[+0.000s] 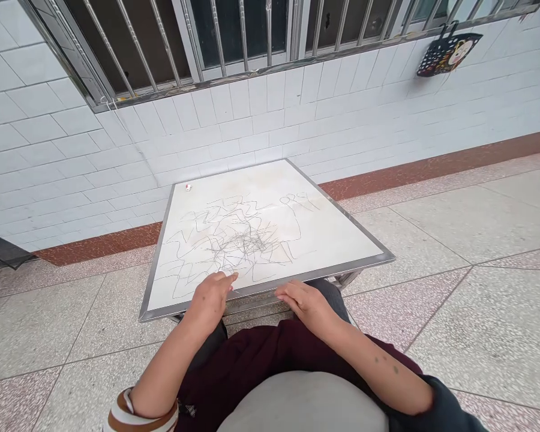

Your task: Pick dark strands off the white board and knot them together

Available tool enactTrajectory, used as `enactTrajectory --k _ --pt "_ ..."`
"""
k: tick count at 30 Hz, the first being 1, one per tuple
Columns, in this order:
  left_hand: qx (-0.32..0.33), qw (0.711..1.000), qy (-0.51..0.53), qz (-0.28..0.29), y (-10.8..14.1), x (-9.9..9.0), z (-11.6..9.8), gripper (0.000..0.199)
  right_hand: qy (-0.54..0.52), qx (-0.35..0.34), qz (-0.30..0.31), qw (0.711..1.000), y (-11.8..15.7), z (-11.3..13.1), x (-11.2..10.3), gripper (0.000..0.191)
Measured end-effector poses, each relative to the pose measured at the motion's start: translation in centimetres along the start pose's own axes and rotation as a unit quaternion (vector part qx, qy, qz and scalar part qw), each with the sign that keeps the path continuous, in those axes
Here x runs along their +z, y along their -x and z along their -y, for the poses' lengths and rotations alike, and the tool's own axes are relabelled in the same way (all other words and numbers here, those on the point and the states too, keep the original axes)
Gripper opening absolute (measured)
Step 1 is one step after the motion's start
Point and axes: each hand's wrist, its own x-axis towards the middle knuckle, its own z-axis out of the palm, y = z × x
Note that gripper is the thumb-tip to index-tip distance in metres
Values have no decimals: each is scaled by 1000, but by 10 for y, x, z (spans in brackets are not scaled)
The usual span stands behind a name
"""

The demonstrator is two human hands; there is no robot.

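A square white board (261,180) with a grey metal rim forms the top of a low table in front of me. Thin dark scribbled lines cover much of its surface. At the near rim, my left hand (210,298) rests with its back up and a digit stretched to the right; its other fingers are partly hidden. My right hand (306,305) is farther right by the same rim, fingers extended side by side and pointing left. No object shows in either hand. A small white and red item (188,187) lies at the far left corner of the board.
Behind the table stands a white tiled wall (234,135) with barred windows (243,36). A dark patterned bag (447,55) hangs from the bars at right. Speckled floor tiles (513,318) surround the table. A dark object (2,252) stands at far left.
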Motion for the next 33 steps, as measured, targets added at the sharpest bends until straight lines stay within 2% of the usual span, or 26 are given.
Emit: enactTrajectory --k 4,9,14,18,23,26,30,33 --pt "-16 999 24 -25 -2 -1 -6 36 6 64 -84 994 -7 2 -11 22" --pt "21 999 23 14 -14 5 -37 34 -46 31 -29 998 -28 31 0 17" --pt "30 999 -8 37 -19 9 -46 32 -108 84 0 991 -30 34 16 16" --pt "40 996 -62 51 -22 7 -51 33 -207 112 9 972 -27 36 20 20" --pt "53 990 -113 60 -28 8 -59 34 -334 138 -16 932 -25 35 32 25" --pt "71 988 -133 31 -26 15 -54 38 -390 137 -29 910 -23 31 39 26" --pt "103 985 -127 -55 -18 24 -48 38 -430 139 -44 891 -22 32 41 28" --pt "107 982 -108 -113 -15 27 -51 46 -442 141 -50 884 -21 38 39 31"
